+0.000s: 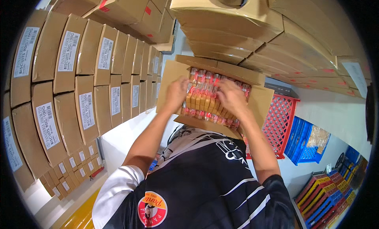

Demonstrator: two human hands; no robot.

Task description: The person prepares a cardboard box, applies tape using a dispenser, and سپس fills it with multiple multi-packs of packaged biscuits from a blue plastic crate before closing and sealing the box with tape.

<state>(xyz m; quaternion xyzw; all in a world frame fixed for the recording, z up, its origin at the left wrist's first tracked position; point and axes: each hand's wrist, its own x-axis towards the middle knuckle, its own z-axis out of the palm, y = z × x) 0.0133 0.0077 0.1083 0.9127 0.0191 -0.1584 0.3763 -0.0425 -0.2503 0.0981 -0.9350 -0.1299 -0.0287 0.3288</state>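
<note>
An open cardboard box (168, 72) stands before me with its flaps folded outward. Inside are rows of biscuit packs (201, 102) in clear wrapping with red print, set tightly side by side. My left hand (177, 93) is at the box's left edge, its fingertips at the end of the middle row. Over the right part of the same row, my right hand (232, 94) reaches in with bent fingers touching the packs. Both hands are slightly blurred, and whether either grips a pack cannot be made out.
Stacked cartons with printed labels (68, 51) rise on the left. More large cartons (225, 30) stand just beyond the box. To the right are a red plastic crate (276, 122) holding packs and a blue crate (296, 140). Several coloured crates (322, 196) are stacked at lower right.
</note>
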